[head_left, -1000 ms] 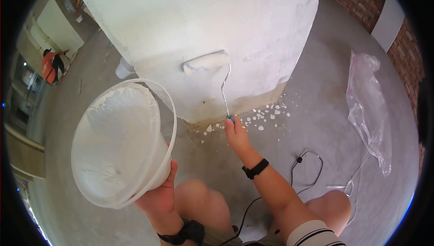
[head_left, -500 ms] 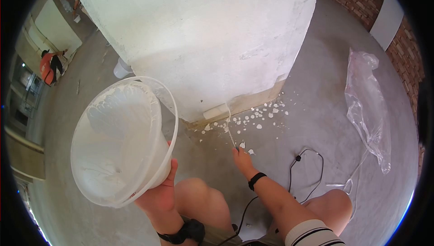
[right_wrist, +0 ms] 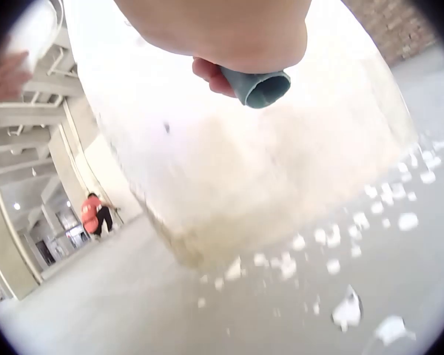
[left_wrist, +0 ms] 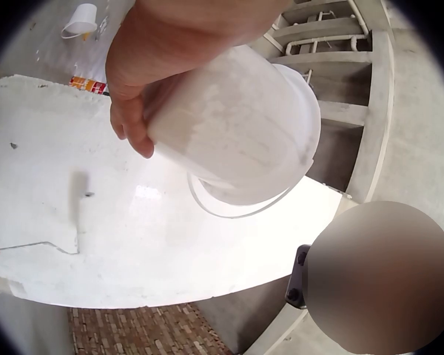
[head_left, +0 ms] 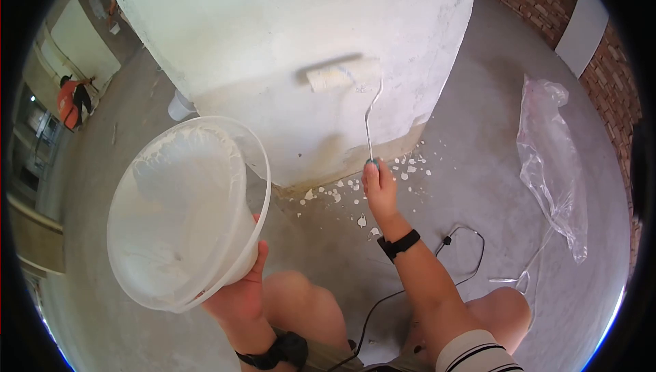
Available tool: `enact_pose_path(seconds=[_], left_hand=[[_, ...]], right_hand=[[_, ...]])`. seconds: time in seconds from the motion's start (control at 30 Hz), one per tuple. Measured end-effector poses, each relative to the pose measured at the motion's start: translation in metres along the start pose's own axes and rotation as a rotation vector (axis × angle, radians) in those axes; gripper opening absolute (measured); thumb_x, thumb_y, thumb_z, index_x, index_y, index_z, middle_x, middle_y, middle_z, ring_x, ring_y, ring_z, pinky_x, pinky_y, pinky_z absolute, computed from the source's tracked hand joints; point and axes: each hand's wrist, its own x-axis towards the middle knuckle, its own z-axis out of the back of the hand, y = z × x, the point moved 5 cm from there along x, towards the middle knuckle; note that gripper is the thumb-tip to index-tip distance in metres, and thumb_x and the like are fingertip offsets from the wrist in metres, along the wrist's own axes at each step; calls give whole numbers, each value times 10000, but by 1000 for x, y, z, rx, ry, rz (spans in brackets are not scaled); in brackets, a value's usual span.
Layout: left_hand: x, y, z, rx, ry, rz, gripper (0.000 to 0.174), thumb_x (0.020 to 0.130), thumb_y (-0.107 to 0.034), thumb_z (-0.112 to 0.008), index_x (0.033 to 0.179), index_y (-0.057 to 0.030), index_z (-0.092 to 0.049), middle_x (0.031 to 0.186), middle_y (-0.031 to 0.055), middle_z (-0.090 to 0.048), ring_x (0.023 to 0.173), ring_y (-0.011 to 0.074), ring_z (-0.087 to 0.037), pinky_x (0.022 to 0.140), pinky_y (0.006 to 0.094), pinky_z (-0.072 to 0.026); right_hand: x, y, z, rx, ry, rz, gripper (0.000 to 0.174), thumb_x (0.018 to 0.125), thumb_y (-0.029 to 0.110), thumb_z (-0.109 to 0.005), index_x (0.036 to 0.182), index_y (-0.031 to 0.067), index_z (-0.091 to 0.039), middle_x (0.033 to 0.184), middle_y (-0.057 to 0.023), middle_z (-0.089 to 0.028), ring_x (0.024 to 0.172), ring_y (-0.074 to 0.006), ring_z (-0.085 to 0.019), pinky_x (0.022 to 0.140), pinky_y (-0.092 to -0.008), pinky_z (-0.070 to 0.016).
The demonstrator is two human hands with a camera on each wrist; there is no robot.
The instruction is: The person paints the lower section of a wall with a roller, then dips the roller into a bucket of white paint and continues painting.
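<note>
With curled fingers, the right hand (head_left: pixel 381 191) holds the roller (head_left: pixel 344 75) close to the wall (head_left: pixel 294 17), above its bottom edge. The left hand (head_left: pixel 239 300) has its fingers round the tilted bucket (head_left: pixel 150 215). Floor (head_left: pixel 475 167) stretches from the wall's right edge to crumpled plastic (head_left: pixel 552 157).

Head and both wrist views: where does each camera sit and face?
Head: head-worn, looking forward and down at roller and wall; arms, left hand, right hand, knees show.
Left wrist: worn there, facing the bucket; left hand at top, right hand at edge.
Right wrist: worn there, facing the wall's foot; right hand at top, left hand at edge.
Head and right wrist share the white floor spatters.
</note>
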Motion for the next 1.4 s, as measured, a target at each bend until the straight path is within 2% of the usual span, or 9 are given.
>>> enact_pose_path(seconds=[0.17,0.43,0.7,0.8,0.87,1.07,1.2,1.27,1.4], left_hand=[[2,4,1,33,-29,-2,630,903,-518,-396,1409,-155,-300,1443,127,-303,1283,512,-258,950,589,-405],[1,5,5,77,-31,-18,624,906,-493,-407,1407,-136,-301,1441,129,-305,1294,501,-250,947,585,-410],[4,4,21,132,197,-23,619,907,-388,-437,1418,-84,-263,1440,159,-298,1314,471,-239,1005,548,-380],[5,9,5,102,14,-24,616,908,-361,-446,1419,-74,-255,1441,168,-296,1314,465,-245,1011,543,-376],[2,7,-16,297,178,-208,669,738,-177,-736,1283,29,-407,1343,216,-426,1176,395,-463,943,586,-431],[-5,-9,-17,1517,-15,-733,754,634,-105,-814,1251,60,-414,1324,216,-445,1080,419,-531,860,628,-456],[-8,-9,-27,1188,-29,-634,759,641,-153,-819,1254,51,-419,1292,212,-481,1086,412,-532,869,601,-459],[-5,5,-33,131,-116,-105,796,620,-227,-840,1247,40,-430,1236,203,-531,1081,359,-552,882,526,-482],[-1,4,-14,252,-209,-143,801,585,-279,-860,1218,23,-472,1154,185,-591,1039,327,-587,866,448,-504]], right_hand=[[22,15,9,-55,44,-99,363,948,341,-466,901,-11,-542,589,-76,-515,533,-160,-484,519,-307,-398],[-30,-86,18,-481,37,-70,466,945,373,-425,1138,-39,-527,795,-232,-626,766,-424,-600,662,-476,-457],[-80,-149,41,-746,249,-473,534,928,478,-360,1194,32,-486,967,-258,-618,935,-426,-582,792,-501,-450],[-88,-162,48,-761,327,-536,567,942,491,-295,1237,41,-472,1081,-244,-600,1053,-414,-543,904,-484,-415],[-91,-155,52,-776,372,-539,564,941,493,-300,1226,40,-480,1086,-238,-601,1045,-411,-547,899,-479,-420],[-93,-143,55,-700,167,-344,558,928,502,-350,1138,25,-551,981,-228,-628,944,-399,-585,823,-471,-448],[-78,-112,40,-638,80,-189,500,927,431,-425,1132,-10,-543,897,-228,-634,863,-401,-602,754,-459,-468],[-60,-89,28,-568,31,-89,471,924,398,-459,1125,-20,-543,876,-230,-632,833,-399,-606,729,-447,-474],[-17,-19,11,-293,44,-15,419,913,338,-518,1078,-45,-563,852,-260,-620,819,-409,-607,713,-422,-479]])
